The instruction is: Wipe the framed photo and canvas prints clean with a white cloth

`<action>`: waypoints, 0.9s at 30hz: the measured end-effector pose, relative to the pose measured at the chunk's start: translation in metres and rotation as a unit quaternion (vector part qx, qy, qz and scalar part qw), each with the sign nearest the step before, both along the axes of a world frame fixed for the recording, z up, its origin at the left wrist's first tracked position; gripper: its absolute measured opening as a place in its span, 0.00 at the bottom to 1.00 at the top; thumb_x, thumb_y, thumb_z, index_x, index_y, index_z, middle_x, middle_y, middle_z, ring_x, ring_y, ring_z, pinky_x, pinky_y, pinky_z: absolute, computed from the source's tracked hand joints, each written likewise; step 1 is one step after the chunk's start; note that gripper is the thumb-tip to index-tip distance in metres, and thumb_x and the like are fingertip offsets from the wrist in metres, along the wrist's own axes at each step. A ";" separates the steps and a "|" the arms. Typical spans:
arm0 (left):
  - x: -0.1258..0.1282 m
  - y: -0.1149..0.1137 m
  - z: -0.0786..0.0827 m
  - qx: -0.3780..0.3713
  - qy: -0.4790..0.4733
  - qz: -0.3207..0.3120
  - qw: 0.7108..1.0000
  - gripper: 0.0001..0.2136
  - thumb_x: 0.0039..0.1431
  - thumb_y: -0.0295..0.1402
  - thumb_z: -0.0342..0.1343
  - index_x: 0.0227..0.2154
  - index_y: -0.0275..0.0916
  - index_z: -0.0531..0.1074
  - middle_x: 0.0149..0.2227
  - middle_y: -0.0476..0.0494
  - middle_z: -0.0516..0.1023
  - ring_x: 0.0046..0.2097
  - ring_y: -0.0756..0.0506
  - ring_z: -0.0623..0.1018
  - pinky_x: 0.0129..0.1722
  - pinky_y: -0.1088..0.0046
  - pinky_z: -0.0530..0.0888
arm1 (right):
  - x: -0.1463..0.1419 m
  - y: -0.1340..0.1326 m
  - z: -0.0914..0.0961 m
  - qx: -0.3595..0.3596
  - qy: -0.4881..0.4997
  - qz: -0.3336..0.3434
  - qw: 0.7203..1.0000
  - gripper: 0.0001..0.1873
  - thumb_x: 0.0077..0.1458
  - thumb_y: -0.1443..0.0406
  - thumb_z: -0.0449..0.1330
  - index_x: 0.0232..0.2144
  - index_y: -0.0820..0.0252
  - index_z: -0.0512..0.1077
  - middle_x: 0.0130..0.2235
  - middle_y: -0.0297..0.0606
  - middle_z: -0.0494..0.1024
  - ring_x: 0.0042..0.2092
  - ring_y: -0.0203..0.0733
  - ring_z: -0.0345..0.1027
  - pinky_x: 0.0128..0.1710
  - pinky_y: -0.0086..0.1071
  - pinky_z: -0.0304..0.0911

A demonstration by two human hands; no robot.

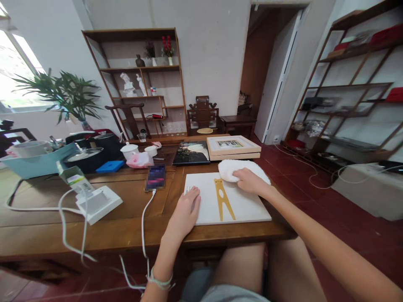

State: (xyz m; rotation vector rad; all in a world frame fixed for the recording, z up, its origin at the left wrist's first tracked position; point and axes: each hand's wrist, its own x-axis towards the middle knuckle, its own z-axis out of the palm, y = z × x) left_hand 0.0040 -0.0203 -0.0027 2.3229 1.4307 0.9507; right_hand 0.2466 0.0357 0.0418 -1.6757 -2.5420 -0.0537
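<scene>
A white canvas picture with a yellow cat-like figure lies flat near the table's front edge. On its left edge rests my left hand, fingers stretched out and holding nothing. My right hand grips a fluffy white cloth over the picture's upper right corner. Part of the cloth hides that corner and extends past the edge.
Behind the canvas lie a dark picture and light wooden frames. To the left are a phone on a white cable, a white box, a blue box, dark pots and white cups.
</scene>
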 end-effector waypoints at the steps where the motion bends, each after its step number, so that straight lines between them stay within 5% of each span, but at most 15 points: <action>1: 0.000 0.000 0.000 0.001 0.000 0.000 1.000 0.15 0.62 0.33 0.41 0.47 0.38 0.68 0.52 0.38 0.70 0.58 0.43 0.65 0.57 0.60 0.60 | 0.002 -0.006 0.000 -0.001 -0.001 -0.004 1.000 0.16 0.38 0.79 0.45 0.26 0.63 0.69 0.32 0.45 0.74 0.37 0.46 0.65 0.33 0.32 0.51; 10: 0.001 -0.001 0.001 0.003 0.001 0.007 1.000 0.15 0.61 0.33 0.42 0.47 0.38 0.68 0.53 0.37 0.70 0.58 0.42 0.65 0.56 0.59 0.60 | 0.023 -0.119 0.011 -0.091 0.031 0.048 0.994 0.17 0.38 0.78 0.46 0.27 0.57 0.67 0.38 0.42 0.72 0.41 0.46 0.63 0.40 0.33 0.53; 13: 0.002 -0.002 0.002 -0.002 0.005 0.009 1.000 0.16 0.61 0.33 0.42 0.47 0.38 0.68 0.53 0.37 0.70 0.58 0.42 0.64 0.56 0.59 0.60 | 0.026 -0.136 0.014 -0.122 0.044 0.042 0.991 0.17 0.38 0.78 0.46 0.27 0.55 0.66 0.36 0.40 0.71 0.40 0.46 0.63 0.38 0.33 0.54; 17: 0.002 -0.003 0.003 -0.013 0.007 0.013 1.000 0.16 0.61 0.33 0.41 0.48 0.37 0.68 0.53 0.36 0.69 0.58 0.42 0.64 0.57 0.58 0.59 | 0.024 -0.110 0.016 -0.101 0.020 0.041 0.994 0.17 0.37 0.77 0.46 0.28 0.58 0.67 0.33 0.41 0.71 0.37 0.45 0.63 0.37 0.33 0.55; 23: 0.002 -0.001 0.004 -0.015 0.009 0.011 1.000 0.16 0.61 0.33 0.41 0.48 0.36 0.68 0.53 0.35 0.69 0.58 0.42 0.64 0.57 0.57 0.59 | 0.015 -0.023 0.014 -0.055 0.020 0.054 0.997 0.15 0.38 0.78 0.47 0.27 0.62 0.68 0.33 0.44 0.73 0.39 0.47 0.65 0.38 0.33 0.56; 27: 0.002 -0.001 0.004 -0.004 0.003 0.008 1.000 0.15 0.61 0.32 0.42 0.47 0.38 0.68 0.53 0.37 0.70 0.58 0.42 0.65 0.56 0.57 0.61 | 0.005 0.017 0.002 -0.039 0.034 0.040 0.998 0.16 0.42 0.76 0.48 0.35 0.64 0.68 0.43 0.50 0.72 0.48 0.53 0.62 0.43 0.39 0.56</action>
